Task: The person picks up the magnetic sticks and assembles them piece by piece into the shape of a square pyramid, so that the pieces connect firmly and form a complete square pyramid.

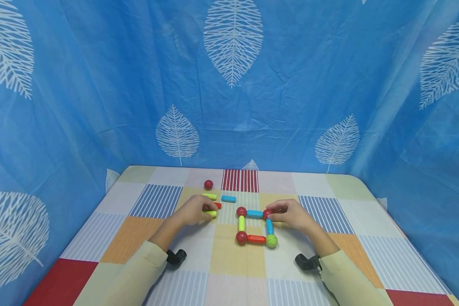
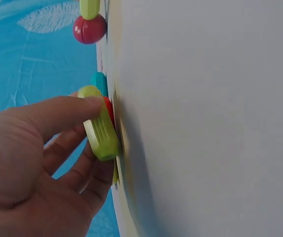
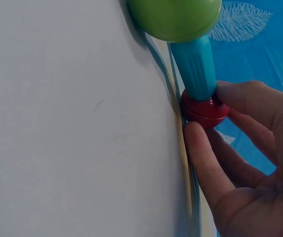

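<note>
On the table lies a square of rods and balls. Its corners are a red ball [image 1: 242,211] far left, a red ball [image 1: 241,238] near left, a green ball [image 1: 271,241] near right and a red ball [image 3: 205,109] far right. Two blue rods [image 1: 255,213], a yellow-green rod [image 1: 241,224] and a red rod [image 1: 256,239] join them. My right hand [image 1: 292,213] holds the far-right red ball between thumb and fingers. Left of the square, my left hand [image 1: 193,210] pinches a loose yellow-green rod [image 2: 101,128], tilted in the left wrist view.
Near my left hand lie another yellow-green rod [image 1: 209,196], a red rod [image 1: 218,205] partly hidden by the fingers, and a blue rod [image 1: 228,199]. A loose red ball [image 1: 208,184] sits farther back. The patchwork-covered table [image 1: 237,263] ends at a blue curtain [image 1: 229,127].
</note>
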Available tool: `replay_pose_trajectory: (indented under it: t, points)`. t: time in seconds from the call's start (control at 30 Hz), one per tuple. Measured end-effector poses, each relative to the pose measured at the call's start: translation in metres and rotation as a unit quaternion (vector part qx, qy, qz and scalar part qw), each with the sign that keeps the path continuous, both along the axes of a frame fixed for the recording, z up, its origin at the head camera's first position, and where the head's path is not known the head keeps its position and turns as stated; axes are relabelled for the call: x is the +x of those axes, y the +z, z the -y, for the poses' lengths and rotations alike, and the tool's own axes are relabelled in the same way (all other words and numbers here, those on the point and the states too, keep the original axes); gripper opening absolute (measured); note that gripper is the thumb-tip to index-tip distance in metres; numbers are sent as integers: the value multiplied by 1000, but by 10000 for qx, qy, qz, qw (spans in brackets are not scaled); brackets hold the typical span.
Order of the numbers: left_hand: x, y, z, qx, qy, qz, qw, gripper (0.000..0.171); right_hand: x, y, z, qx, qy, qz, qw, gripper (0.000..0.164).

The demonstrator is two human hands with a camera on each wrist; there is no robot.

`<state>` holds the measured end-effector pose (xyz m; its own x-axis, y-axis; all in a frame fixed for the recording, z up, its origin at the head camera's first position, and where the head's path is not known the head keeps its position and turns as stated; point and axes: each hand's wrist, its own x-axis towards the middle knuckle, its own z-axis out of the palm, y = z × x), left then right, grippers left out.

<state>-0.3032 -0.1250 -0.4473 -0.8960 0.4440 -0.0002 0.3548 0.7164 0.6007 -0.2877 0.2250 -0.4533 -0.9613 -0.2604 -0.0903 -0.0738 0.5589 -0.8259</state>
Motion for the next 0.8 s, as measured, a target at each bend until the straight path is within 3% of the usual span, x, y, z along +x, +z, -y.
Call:
replay_pose_trajectory:
  t: [0.23, 0.4, 0.8]
  points:
    - [10, 2, -4, 827, -109, 231, 9962, 27, -1, -1, -1, 49, 13, -35, 10000, 32]
    - [14, 1, -10, 1226, -297, 169, 9919, 27, -3, -3, -2, -127, 148, -90, 9998, 32]
    - [27, 4, -22, 2121, -643, 551, 9736, 22, -2, -2, -2, -164, 150, -52, 9997, 31]
